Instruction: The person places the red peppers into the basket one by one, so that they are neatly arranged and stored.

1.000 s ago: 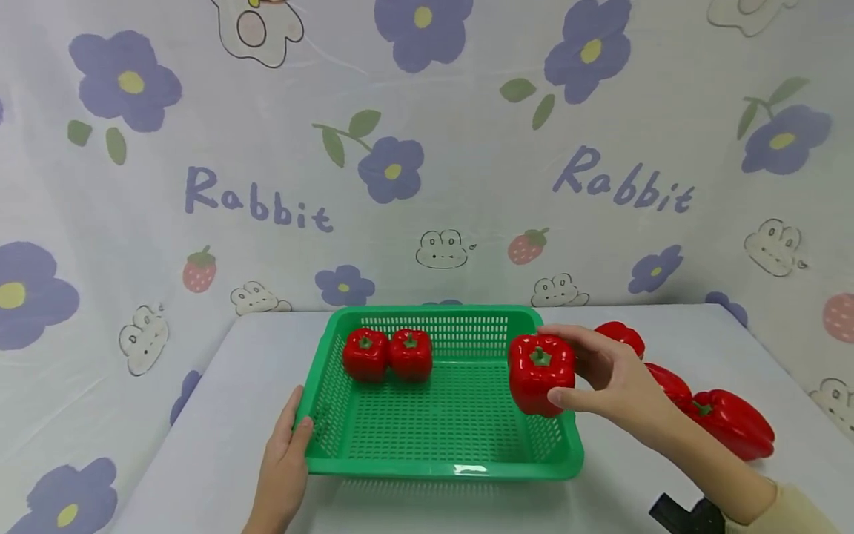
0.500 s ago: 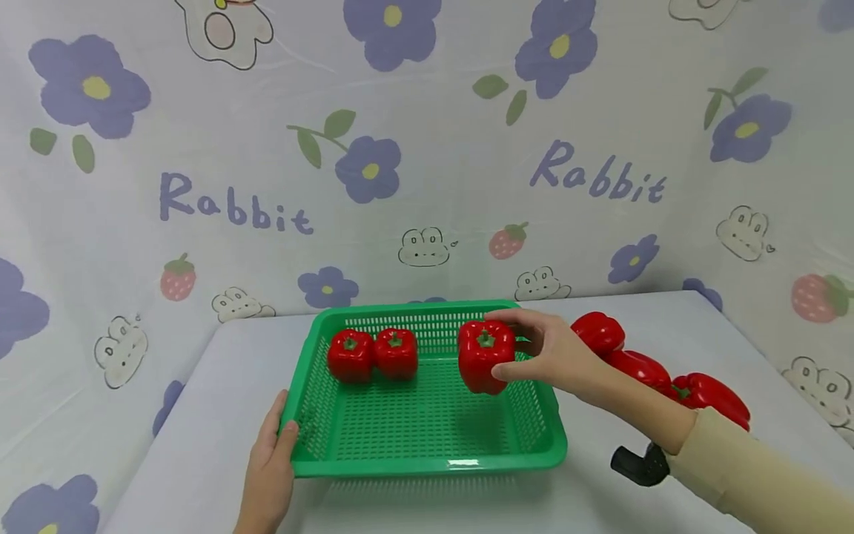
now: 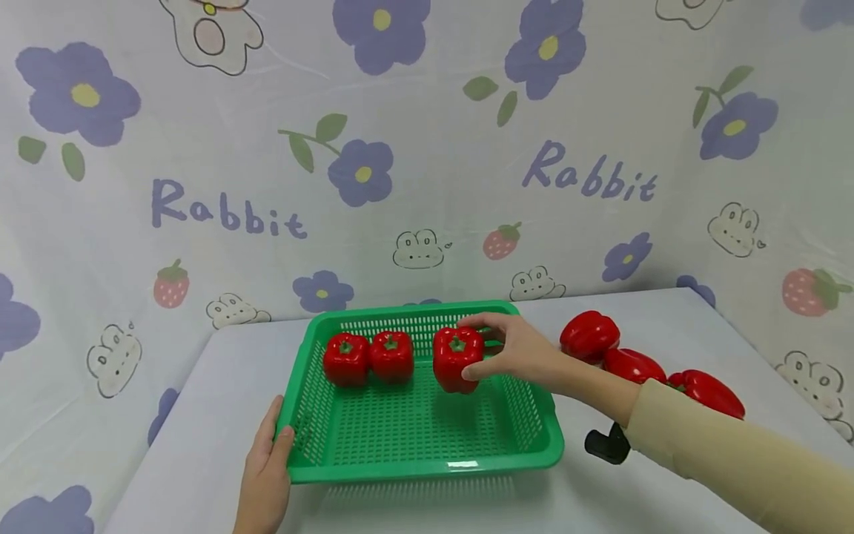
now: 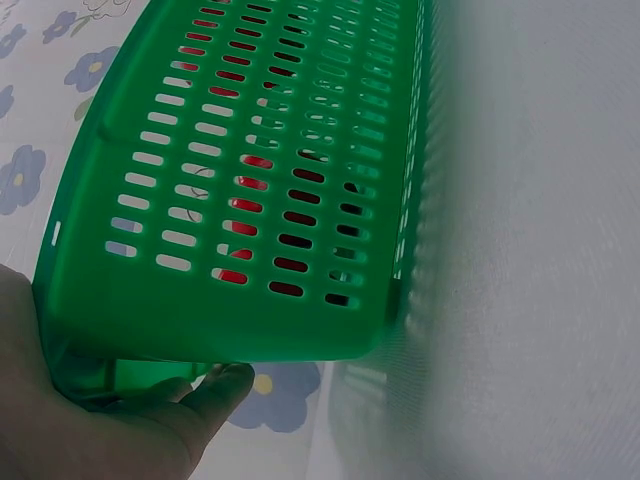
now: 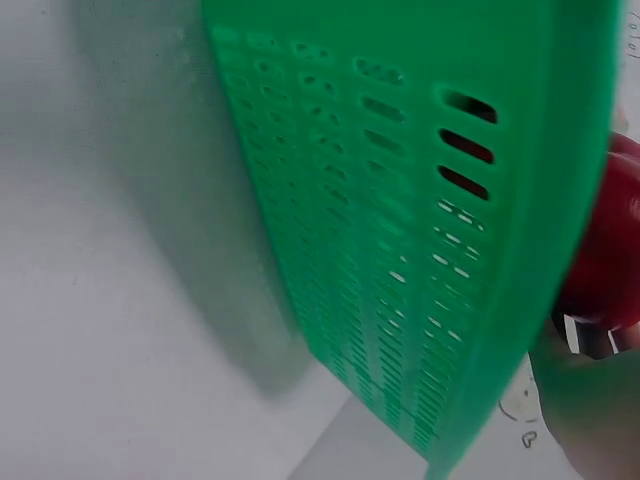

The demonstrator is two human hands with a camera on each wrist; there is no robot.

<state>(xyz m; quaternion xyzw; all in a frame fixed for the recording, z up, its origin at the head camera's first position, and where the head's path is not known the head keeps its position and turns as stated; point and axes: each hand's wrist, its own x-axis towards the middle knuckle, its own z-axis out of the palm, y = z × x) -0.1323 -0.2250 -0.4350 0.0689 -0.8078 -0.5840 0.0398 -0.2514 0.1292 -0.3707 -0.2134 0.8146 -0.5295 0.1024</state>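
Note:
My right hand [image 3: 517, 350] grips a red bell pepper [image 3: 454, 367] with a green stem, thumb in front and fingers behind. The pepper hangs over the inside of a green plastic basket [image 3: 427, 470], right of two other red bell peppers, one [image 3: 345, 362] and another [image 3: 392, 360], which sit side by side at the back left. My left hand [image 3: 263, 475] holds the basket's left rim. In the left wrist view, its thumb and fingers wrap the rim of the slotted basket wall [image 4: 230, 310]. In the right wrist view the basket wall partly hides the held pepper [image 5: 612, 250].
On the white table [image 3: 200, 415] right of the basket lie three more red bell peppers, one [image 3: 590, 336], a second [image 3: 632, 364] and a third [image 3: 711, 394] partly behind the right sleeve. A black wrist device [image 3: 608, 446] hangs under that sleeve. Flower-patterned cloth [image 3: 427, 148] stands behind.
My right hand has carried the pepper leftward from the basket's right edge to over its interior. The left hand keeps its hold on the rim. The head view has shifted slightly.

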